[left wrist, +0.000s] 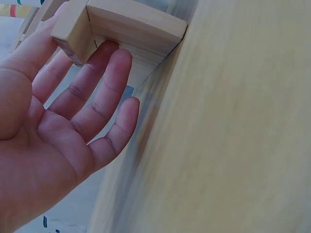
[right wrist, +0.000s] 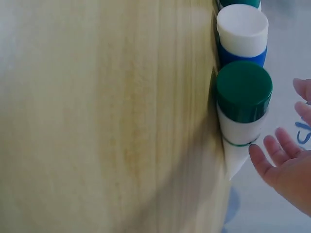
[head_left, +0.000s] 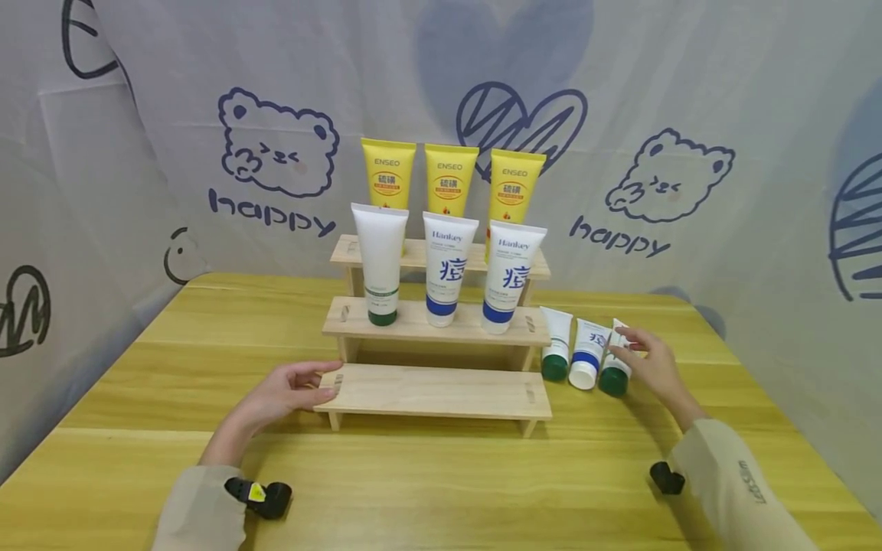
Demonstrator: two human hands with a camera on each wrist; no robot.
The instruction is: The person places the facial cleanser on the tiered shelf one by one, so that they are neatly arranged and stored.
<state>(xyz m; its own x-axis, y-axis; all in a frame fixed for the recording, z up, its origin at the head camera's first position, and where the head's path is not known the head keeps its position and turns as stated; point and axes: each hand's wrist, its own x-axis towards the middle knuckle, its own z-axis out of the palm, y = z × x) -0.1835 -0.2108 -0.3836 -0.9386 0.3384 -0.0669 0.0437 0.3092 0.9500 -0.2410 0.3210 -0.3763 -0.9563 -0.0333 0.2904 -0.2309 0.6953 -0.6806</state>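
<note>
Gripping tiered wooden stand (head_left: 441,389): left fingers (left wrist: 107,92)

Pale cloth backdrop (head_left: 386,69), line-drawn bears (head_left: 279,145), blue hearts (head_left: 503,38), "happy" lettering (head_left: 272,213), yellowish wood-grain table (head_left: 441,490)

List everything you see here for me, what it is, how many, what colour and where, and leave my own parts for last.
Wooden steps: 3, pale, mid-table
Yellow tubes: 3, yellow, upright on the top step
Blue-banded tubes: 2, white, middle and right of the middle step
Green-capped tube: 1, white, left on that step
Lying green-capped tubes: 2, white, right of the steps
Lying blue-banded tube: 1, white, between those two
Table: 1, yellowish wood, beneath
Backdrop: at least 1, pale with blue drawings, behind
Black devices: 2, one at each wrist
Sleeves: 2, beige, lower left and right
Left hand: 1, bare, at the lowest step's left end
Right hand: 1, bare, by the rightmost lying tube
</note>
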